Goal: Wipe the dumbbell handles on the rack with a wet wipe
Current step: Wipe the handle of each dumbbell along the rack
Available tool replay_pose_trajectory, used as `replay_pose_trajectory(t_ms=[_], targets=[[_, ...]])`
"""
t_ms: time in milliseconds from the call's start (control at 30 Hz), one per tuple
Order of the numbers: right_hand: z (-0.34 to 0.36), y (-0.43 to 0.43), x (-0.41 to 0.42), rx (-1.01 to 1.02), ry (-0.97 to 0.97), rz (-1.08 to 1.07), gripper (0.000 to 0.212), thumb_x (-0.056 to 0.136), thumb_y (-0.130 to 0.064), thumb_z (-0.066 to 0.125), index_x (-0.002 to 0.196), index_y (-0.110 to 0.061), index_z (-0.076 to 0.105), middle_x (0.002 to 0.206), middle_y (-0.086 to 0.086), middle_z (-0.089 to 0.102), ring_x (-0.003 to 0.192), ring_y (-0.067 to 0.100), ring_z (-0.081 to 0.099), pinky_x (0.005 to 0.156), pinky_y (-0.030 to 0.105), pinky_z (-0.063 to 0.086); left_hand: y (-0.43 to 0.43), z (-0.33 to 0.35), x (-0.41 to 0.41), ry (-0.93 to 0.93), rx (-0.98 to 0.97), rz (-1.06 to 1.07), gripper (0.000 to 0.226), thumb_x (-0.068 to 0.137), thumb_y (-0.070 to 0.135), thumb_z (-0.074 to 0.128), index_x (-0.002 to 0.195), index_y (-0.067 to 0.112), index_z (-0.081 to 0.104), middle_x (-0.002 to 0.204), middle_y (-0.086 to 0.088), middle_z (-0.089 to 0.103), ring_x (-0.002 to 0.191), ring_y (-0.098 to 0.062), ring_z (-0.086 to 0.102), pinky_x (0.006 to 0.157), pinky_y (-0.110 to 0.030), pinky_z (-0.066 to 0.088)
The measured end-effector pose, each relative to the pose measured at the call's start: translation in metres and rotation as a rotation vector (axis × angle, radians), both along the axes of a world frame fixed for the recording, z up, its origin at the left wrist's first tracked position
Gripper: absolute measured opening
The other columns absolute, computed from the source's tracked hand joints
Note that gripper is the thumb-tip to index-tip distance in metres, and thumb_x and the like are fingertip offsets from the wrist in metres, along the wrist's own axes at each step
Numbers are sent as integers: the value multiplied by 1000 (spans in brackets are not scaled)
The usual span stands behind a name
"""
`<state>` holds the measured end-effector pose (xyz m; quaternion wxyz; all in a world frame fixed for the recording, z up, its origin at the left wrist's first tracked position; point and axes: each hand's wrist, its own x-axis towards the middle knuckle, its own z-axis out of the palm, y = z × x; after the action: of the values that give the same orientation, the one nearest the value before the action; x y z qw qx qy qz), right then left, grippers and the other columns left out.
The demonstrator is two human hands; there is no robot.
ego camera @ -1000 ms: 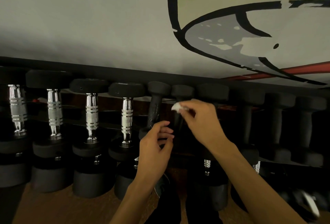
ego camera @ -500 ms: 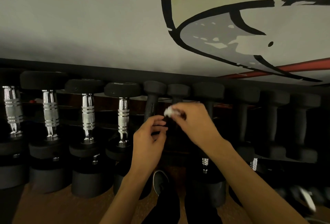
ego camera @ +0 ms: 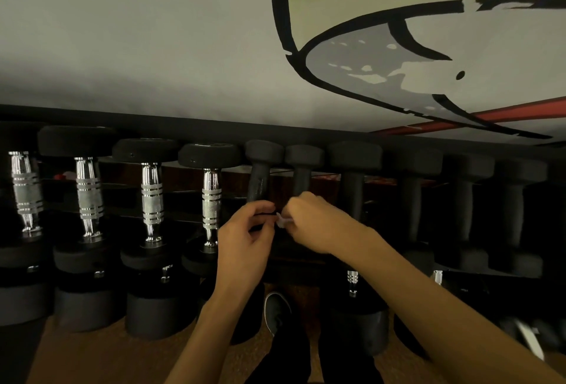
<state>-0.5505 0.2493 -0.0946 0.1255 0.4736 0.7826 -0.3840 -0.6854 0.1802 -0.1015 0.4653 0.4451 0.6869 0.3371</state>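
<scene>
On the rack (ego camera: 214, 131) stands a row of dumbbells: chrome-handled ones (ego camera: 151, 200) on the left, all-black ones on the right. My right hand (ego camera: 318, 224) pinches a small white wet wipe (ego camera: 281, 222) low on the handle of the second black dumbbell (ego camera: 301, 181). My left hand (ego camera: 245, 239) has its fingers curled round the lower end of the first black dumbbell (ego camera: 260, 183), right beside the wipe. The lower parts of both handles are hidden behind my hands.
More black dumbbells (ego camera: 459, 200) continue to the right. A lower tier holds bigger dumbbells (ego camera: 153, 310). A painted wall (ego camera: 183, 46) rises behind the rack. My shoe (ego camera: 275, 310) and dark trouser legs are on the brown floor below.
My right hand has slid the wipe down from the top of the second black dumbbell's handle to its lower part. My left hand has risen slightly along the first black dumbbell.
</scene>
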Motion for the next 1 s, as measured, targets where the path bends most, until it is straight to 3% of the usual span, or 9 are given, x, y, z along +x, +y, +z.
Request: replay_pose_trajectory(t_ms=[67, 133, 267, 367, 467, 600, 767, 933, 1000], targets=[[-7, -5, 19, 9, 195, -146, 19, 95, -13, 55, 80, -14, 67, 64, -9, 52, 59, 7, 56, 53, 27, 41, 0, -1, 1, 6, -3, 4, 25, 89, 2, 60, 107, 18, 66, 98, 6, 71, 94, 3, 66, 78, -13, 53], [-12, -8, 32, 77, 344, -351, 16, 97, -15, 56, 103, -18, 71, 67, -19, 54, 61, -3, 57, 59, 11, 41, 0, -3, 3, 13, -6, 10, 24, 89, 2, 61, 106, 18, 67, 96, 6, 72, 93, 4, 66, 76, -10, 51], [-17, -2, 31, 230, 499, -572, 25, 93, -9, 62, 117, -12, 69, 76, -16, 63, 67, 2, 63, 63, 8, 47, -3, -4, 12, -4, -20, 3, 24, 89, 2, 60, 105, 18, 68, 96, 6, 71, 94, 1, 66, 76, -11, 51], [-23, -2, 24, 278, 504, -539, 24, 90, -5, 65, 112, -10, 72, 94, -8, 71, 81, -11, 62, 77, 3, 45, -6, -3, 15, 4, -9, -24, 24, 89, 1, 60, 105, 17, 68, 97, 5, 71, 93, 3, 66, 76, -9, 50], [-29, -19, 26, 174, 373, -333, 28, 93, -9, 60, 117, -18, 70, 121, -1, 69, 109, 9, 63, 98, 26, 49, -9, -1, 8, 18, 2, -24, 23, 89, 2, 61, 102, 19, 69, 97, 6, 71, 93, 1, 67, 76, -13, 52], [-27, -25, 26, 125, 342, -298, 29, 94, -13, 59, 120, -22, 68, 121, -4, 69, 109, 14, 62, 97, 35, 51, -12, 1, -4, -2, -25, 21, 26, 89, -2, 58, 99, 19, 69, 91, 5, 73, 91, 0, 69, 80, -24, 56], [-13, 4, -4, 253, 537, -467, 27, 94, -11, 60, 120, -13, 66, 88, -17, 61, 74, -15, 58, 74, 4, 44, -13, 0, -13, -36, -38, 96, 26, 90, -2, 56, 95, 19, 70, 83, 0, 74, 87, -7, 71, 82, -33, 58], [-20, 22, -37, 245, 594, -447, 19, 95, -13, 58, 114, -19, 57, 84, -1, 69, 69, 8, 64, 65, 27, 55, -17, -1, -21, -56, -32, 121, 24, 90, -2, 56, 94, 17, 71, 82, -1, 75, 85, -9, 72, 80, -36, 59], [-27, 17, -39, 238, 604, -482, 17, 93, -12, 60, 110, -16, 60, 88, -1, 71, 71, 4, 64, 66, 20, 53, -17, -3, -25, -65, -31, 136, 24, 91, -2, 56, 93, 16, 71, 82, -1, 75, 85, -10, 72, 81, -37, 59]])
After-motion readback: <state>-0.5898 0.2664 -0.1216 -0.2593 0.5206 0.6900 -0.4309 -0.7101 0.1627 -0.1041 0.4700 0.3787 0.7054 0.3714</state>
